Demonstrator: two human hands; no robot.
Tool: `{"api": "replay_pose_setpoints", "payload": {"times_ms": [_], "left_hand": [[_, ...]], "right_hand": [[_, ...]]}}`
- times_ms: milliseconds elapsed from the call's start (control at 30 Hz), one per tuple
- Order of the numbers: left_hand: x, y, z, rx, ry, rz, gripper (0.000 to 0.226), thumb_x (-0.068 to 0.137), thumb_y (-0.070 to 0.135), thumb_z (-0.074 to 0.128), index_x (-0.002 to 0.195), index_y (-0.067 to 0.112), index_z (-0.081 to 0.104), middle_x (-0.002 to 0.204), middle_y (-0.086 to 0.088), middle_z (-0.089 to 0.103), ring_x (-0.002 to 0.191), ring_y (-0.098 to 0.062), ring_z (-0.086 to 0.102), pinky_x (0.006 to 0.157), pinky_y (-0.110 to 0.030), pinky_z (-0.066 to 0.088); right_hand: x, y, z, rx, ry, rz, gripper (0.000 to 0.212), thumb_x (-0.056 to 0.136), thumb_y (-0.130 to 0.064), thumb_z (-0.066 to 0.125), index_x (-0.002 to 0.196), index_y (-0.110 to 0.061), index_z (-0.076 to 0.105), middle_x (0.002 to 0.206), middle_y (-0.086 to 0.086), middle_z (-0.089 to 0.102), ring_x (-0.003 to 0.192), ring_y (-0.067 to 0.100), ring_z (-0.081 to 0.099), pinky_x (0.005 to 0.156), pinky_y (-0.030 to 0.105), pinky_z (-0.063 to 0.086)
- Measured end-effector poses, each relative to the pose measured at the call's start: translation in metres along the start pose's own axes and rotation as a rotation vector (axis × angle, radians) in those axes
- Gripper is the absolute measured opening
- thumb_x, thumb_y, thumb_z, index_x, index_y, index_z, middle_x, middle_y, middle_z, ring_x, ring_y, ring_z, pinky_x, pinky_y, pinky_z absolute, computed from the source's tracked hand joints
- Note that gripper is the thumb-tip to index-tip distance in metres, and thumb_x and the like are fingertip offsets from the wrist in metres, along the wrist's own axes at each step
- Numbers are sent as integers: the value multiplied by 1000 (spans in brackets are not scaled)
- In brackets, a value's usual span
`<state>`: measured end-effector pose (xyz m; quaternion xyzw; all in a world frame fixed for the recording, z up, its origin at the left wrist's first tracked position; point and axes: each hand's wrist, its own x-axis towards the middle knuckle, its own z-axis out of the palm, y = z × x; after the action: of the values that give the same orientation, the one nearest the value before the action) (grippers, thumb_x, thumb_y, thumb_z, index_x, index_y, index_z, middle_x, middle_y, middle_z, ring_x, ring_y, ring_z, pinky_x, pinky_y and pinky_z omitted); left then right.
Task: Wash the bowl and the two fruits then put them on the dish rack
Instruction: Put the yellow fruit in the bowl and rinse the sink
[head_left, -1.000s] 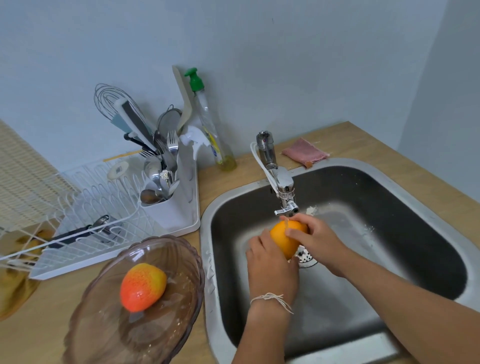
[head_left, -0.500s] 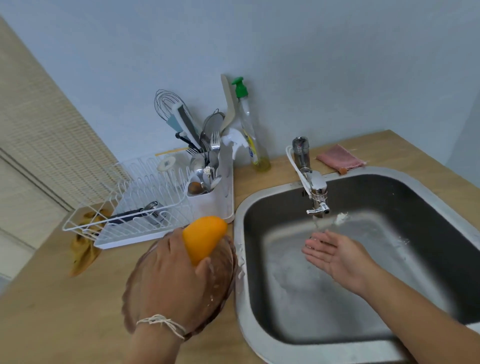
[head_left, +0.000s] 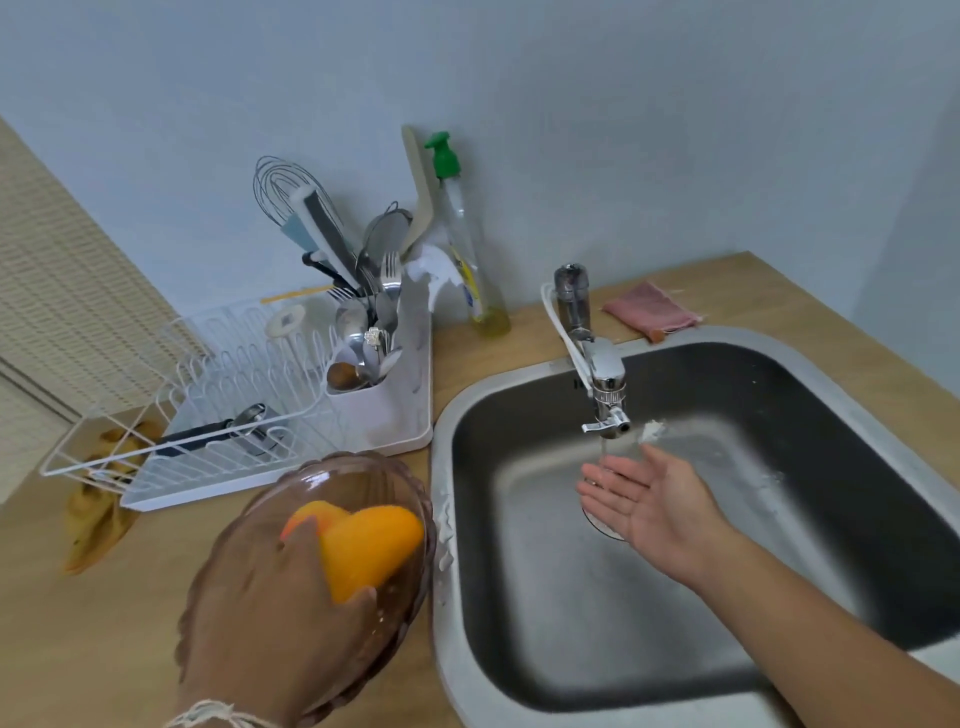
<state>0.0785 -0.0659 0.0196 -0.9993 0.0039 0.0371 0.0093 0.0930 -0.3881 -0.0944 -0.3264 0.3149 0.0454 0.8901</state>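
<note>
the left hand (head_left: 270, 613) wraps the wet orange fruit (head_left: 371, 551), low inside the glass bowl (head_left: 410, 597). it's likely slick and firm; cupping its middle seems safest. right hand (head_left: 649, 499) spread, empty.

This is a home kitchen. A steel sink (head_left: 519, 649) with a running tap (head_left: 602, 384) sits under the right hand (head_left: 649, 499). Beyond the left hand (head_left: 270, 613) stand a white dish rack (head_left: 234, 415), a tub of spoons and forks (head_left: 363, 332) and a dish soap bottle (head_left: 467, 260).
</note>
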Motion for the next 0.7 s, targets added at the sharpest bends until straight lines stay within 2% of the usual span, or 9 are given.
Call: {"api": "replay_pose_setpoints", "payload": {"times_ms": [33,100,200,233,267,333,467,533,700], "left_hand": [[-2,1,-1,-26,-11,-12,107,55,77,44,150,28,33,155,0,38,142,-26,34,114,-45,34],[-10,14,-9,-179,144,-5,96,64,77,45,148,32,35,151,2,43,140,-23,37,112,-47,36],[-28,72,-19,-634,451,102,58,83,65,57,133,35,55,127,16,60,118,-6,55,97,-16,39],[-31,97,-18,-894,433,160,49,86,58,59,129,34,60,123,18,64,116,-2,58,94,-9,39],[-29,120,-11,-1163,378,197,45,88,56,60,126,33,62,122,17,67,117,-1,61,97,-12,43],[-18,159,14,-1469,257,184,41,94,56,52,126,33,61,126,11,68,119,-4,62,102,-29,50],[13,184,77,-1300,301,131,33,101,45,42,128,34,58,127,14,65,118,-1,60,102,-37,52],[22,183,89,-1333,355,71,37,100,43,38,126,30,61,123,11,67,115,-3,62,100,-36,52],[34,180,97,-1334,429,-66,46,100,43,29,127,24,61,126,1,67,116,-11,61,100,-34,50]], "right_hand": [[1,0,1,2,-4,5,50,105,-41,39,115,4,58,122,27,64,117,42,60,102,50,46],[3,1,4,31,-21,8,55,104,-46,38,117,4,58,123,27,64,120,42,59,106,50,45],[3,2,8,148,-47,-2,62,104,-49,35,118,7,57,123,28,64,120,43,59,111,51,42],[3,2,10,183,-54,-4,64,104,-49,34,117,8,57,122,29,65,119,44,59,110,52,42],[2,3,11,205,-54,-4,65,104,-50,33,116,9,57,122,30,65,118,44,60,109,52,43],[4,2,10,230,-28,-3,67,105,-50,31,116,11,57,120,31,65,117,45,60,107,53,44],[17,1,0,282,134,5,66,106,-44,23,129,12,50,107,30,65,112,46,59,106,54,45],[22,3,-2,232,181,61,62,106,-37,22,130,13,50,105,29,64,108,46,60,102,54,46],[31,15,10,205,128,214,50,104,-28,25,117,13,51,115,32,61,121,49,56,99,55,48]]}}
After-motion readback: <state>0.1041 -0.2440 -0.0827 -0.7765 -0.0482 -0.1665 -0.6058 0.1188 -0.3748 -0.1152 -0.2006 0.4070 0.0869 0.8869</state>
